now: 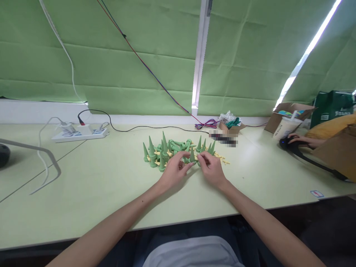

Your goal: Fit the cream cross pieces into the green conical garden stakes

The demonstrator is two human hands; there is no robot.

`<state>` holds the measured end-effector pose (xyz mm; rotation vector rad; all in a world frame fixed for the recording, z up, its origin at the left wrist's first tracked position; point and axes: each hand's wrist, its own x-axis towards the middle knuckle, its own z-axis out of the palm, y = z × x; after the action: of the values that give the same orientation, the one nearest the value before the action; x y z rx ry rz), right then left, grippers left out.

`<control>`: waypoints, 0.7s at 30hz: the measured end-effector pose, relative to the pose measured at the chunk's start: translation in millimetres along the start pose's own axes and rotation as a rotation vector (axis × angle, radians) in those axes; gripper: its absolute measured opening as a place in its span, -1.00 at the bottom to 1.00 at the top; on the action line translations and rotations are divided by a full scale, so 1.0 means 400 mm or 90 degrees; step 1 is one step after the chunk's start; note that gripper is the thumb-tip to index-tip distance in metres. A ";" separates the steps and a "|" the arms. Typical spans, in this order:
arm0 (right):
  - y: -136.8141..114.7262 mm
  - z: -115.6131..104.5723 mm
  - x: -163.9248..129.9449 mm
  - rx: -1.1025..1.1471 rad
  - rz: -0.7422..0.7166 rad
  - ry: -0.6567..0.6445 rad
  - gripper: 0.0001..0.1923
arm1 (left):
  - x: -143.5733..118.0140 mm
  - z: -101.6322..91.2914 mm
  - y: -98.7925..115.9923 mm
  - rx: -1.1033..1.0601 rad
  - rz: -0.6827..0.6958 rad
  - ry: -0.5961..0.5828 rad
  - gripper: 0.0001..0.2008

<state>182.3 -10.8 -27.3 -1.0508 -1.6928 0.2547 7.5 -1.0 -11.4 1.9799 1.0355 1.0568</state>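
A heap of green plastic cones (167, 148) lies mid-table, some upright, some toppled, with small yellow cross-shaped pieces (222, 158) scattered among and right of them. My left hand (174, 172) sits at the heap's near edge, its fingertips closed around a green cone (191, 155). Beside it, my right hand (211, 168) pinches a small piece that its fingers hide. The two hands nearly touch.
A white power strip (80, 134) with plugs and cables lies far left. A grey metal stand (41, 163) is at the left edge. A cardboard box (289, 115), a cup (285, 128) and another person's hand on a mouse (294, 141) are at right.
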 end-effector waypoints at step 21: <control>-0.009 -0.011 0.001 0.050 -0.025 -0.036 -0.78 | 0.017 -0.011 -0.004 -0.314 -0.201 -0.175 -0.46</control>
<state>184.0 -14.1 -23.2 -0.9599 -1.7387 0.3251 5.5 6.5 -8.4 1.4551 0.8087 0.7517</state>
